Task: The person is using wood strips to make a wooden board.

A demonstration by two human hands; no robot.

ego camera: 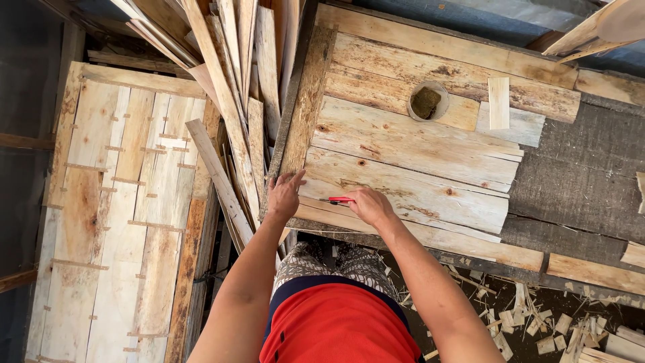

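Note:
My left hand (285,195) rests with fingers spread on the near left corner of a pale wooden plank (410,191) that lies on a workbench. My right hand (369,205) is closed around a thin red tool (339,199), whose tip points left along the plank's near edge, toward my left hand. Several similar rough planks (416,141) lie side by side further back on the bench.
A small round container (428,101) of brownish stuff stands on the planks, with a short wood offcut (498,102) to its right. Long slats (228,87) lean in a pile at the left. Stacked panels (121,215) lie far left. Wood chips (531,323) litter the ground.

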